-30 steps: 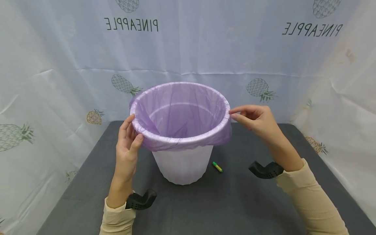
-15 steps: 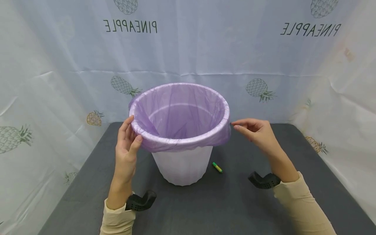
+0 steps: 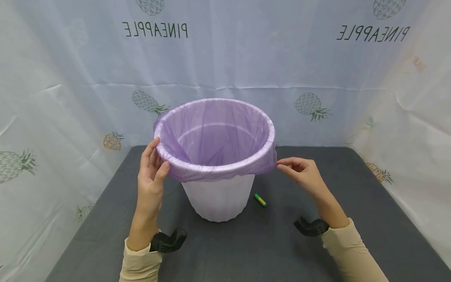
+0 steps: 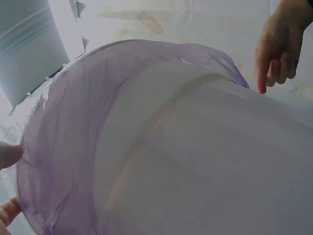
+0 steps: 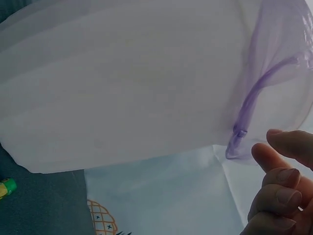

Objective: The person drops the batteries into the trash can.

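Observation:
A white trash can [image 3: 216, 199] stands upright on the dark table, lined with a purple translucent trash bag [image 3: 222, 152] folded down over its rim. My left hand [image 3: 151, 180] rests against the left side of the bag-covered rim, thumb and fingers spread along its outer face. In the left wrist view its thumb [image 4: 9, 154] touches the bag at the edge. To the right of the bag's overhang is my right hand [image 3: 303, 172], with nothing between its thumb and index finger. The right wrist view shows a gap between those fingertips and the bag's gathered, dangling corner [image 5: 239, 134].
A small green and yellow marker-like stick [image 3: 260, 200] lies on the dark table [image 3: 225, 258], right of the can's base. White curtains [image 3: 225, 62] printed with pineapples hang behind and at both sides. Each wrist wears a black camera mount [image 3: 169, 239].
My right hand has come off the rim's right side and moved down beside the bag's lower edge. The left hand stays at the rim, and the trash can has not moved.

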`<state>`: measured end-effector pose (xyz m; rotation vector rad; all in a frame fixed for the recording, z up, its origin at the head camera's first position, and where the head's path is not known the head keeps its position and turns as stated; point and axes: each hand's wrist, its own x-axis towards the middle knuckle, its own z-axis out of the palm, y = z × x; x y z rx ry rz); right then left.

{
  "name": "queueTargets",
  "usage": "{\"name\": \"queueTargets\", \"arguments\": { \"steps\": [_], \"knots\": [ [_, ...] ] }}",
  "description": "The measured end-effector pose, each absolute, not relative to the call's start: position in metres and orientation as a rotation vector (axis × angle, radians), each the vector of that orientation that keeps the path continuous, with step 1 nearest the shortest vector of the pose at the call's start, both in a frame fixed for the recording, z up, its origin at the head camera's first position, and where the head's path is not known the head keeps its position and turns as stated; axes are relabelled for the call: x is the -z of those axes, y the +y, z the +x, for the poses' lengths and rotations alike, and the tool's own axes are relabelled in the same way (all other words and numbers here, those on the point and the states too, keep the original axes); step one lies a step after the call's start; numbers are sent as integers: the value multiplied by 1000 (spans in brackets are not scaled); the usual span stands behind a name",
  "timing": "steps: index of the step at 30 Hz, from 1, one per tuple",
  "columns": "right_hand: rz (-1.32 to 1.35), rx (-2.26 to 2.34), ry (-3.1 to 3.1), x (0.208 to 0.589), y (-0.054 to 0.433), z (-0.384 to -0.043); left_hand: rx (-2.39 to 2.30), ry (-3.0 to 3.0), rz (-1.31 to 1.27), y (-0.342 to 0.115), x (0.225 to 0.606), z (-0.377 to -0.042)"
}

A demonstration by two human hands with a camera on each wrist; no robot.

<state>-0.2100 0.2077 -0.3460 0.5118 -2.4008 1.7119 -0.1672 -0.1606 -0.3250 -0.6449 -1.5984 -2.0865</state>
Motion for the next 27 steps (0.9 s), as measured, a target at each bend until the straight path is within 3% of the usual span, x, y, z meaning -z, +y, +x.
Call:
{"name": "queueTargets", "arguments": {
  "steps": [27],
  "knots": [
    [520, -1678, -2570, 425, 210, -220, 2087, -1617, -571, -161, 326, -168]
  ]
}}
